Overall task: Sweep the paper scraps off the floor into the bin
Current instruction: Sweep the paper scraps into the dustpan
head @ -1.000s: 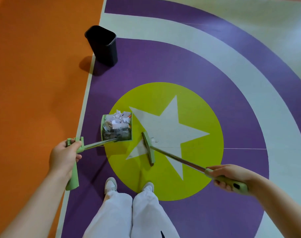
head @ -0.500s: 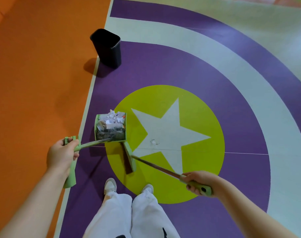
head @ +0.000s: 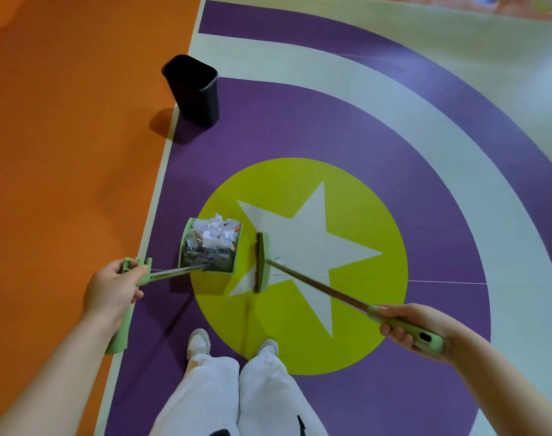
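Note:
My left hand (head: 112,289) grips the green handle of a long-handled dustpan (head: 186,247). Its pan sits on the left edge of the yellow circle and is heaped with white paper scraps (head: 216,229). My right hand (head: 413,324) grips the green end of a broom handle. The green broom head (head: 262,262) stands on the white star, just right of the pan and apart from it. A black bin (head: 194,89) stands upright further off on the purple floor, near the orange border. A few tiny specks lie on the star by the broom.
My white trouser legs and white shoes (head: 199,341) are at the bottom centre, just behind the yellow circle (head: 378,215). Orange floor (head: 63,152) runs along the left, purple and white rings curve to the right.
The broom head, drawn back close under the pan half a second ago, has swung right onto the star. My right hand moved right and outward. The dustpan stayed in place.

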Motion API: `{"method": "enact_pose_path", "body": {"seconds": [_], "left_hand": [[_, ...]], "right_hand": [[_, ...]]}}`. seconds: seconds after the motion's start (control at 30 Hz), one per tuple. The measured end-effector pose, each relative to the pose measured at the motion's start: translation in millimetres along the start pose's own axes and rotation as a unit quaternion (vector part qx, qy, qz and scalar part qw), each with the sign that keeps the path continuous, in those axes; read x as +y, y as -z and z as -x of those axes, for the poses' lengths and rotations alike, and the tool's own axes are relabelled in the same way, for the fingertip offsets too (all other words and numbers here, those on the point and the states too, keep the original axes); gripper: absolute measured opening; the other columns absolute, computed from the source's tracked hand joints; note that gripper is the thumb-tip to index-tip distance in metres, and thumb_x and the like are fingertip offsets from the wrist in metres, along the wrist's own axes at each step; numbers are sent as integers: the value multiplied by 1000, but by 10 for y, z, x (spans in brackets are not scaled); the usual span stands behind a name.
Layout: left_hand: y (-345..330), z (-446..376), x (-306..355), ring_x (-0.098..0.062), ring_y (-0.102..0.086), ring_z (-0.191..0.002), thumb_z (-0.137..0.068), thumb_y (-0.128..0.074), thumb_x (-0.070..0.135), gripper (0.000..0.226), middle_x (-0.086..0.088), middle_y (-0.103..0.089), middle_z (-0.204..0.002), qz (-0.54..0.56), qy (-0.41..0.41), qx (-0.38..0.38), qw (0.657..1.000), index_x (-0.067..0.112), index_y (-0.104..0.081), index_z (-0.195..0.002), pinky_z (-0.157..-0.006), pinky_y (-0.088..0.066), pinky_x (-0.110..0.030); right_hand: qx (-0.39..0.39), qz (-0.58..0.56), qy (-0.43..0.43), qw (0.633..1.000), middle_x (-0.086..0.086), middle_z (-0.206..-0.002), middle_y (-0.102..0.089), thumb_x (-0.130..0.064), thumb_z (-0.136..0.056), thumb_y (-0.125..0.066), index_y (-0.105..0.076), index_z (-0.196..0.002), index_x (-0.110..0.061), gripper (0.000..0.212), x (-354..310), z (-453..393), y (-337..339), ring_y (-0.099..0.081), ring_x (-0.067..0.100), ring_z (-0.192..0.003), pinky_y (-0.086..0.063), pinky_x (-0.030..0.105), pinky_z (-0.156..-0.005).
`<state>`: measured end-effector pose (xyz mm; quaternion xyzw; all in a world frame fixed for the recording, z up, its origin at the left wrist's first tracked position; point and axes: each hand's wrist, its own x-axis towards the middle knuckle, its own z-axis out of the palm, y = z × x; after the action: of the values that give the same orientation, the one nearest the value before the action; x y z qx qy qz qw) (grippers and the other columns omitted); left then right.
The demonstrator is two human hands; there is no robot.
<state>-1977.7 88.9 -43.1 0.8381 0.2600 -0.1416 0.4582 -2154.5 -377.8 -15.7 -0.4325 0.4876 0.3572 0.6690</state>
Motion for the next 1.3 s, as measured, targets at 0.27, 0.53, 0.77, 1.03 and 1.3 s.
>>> {"method": "enact_pose_path", "body": {"seconds": [0.27, 0.53, 0.77, 1.03, 1.3], "left_hand": [[72, -19, -62, -27, -59, -59, -93, -63, 17, 5, -5, -67, -87, -114, -45, -67, 990, 20, -63, -97, -65, -49, -35], [83, -201, -57, -22, -66, -59, -89, -65, 19, 12, -1, -70, -80, -276, -78, -148, 946, 29, -62, -93, -63, -50, -35], [12, -325, -19, -18, -51, -61, -88, -62, 21, 9, 4, -67, -79, -395, -153, -201, 883, 29, -60, -86, -55, -34, -31], [7, -637, 174, -17, -60, -73, -86, -58, 24, 17, 8, -67, -94, -490, -208, -275, 801, 36, -54, -97, -63, -47, -35], [-22, -733, 223, -16, -55, -80, -93, -50, 32, 51, 5, -61, -125, -576, -213, -279, 738, 35, -41, -143, -57, -40, -28]], "right_hand": [[18, -9, 52, 998, 14, -67, -51, -14, -95, -53, -55, -120, -7, 26, -160, 329, -4, -43, 10, -37, -36, 17, -27], [117, 123, 140, 975, 15, -68, -50, -6, -93, -60, -60, -117, -6, 24, -195, 259, -269, -45, 15, -42, -36, 21, -33], [199, 235, 122, 944, 14, -59, -50, 4, -87, -59, -57, -111, 7, 24, -31, -207, -509, -46, 20, -38, -39, 23, -37], [224, 253, 53, 940, 17, -56, -56, -8, -90, -57, -51, -86, 0, 12, 401, -699, -883, -51, 20, -36, -42, 25, -42], [233, 300, -21, 925, 14, -58, -51, -12, -100, -30, -47, -111, 6, 27, 869, -967, -1255, -47, 19, -31, -37, 19, -38]]}}
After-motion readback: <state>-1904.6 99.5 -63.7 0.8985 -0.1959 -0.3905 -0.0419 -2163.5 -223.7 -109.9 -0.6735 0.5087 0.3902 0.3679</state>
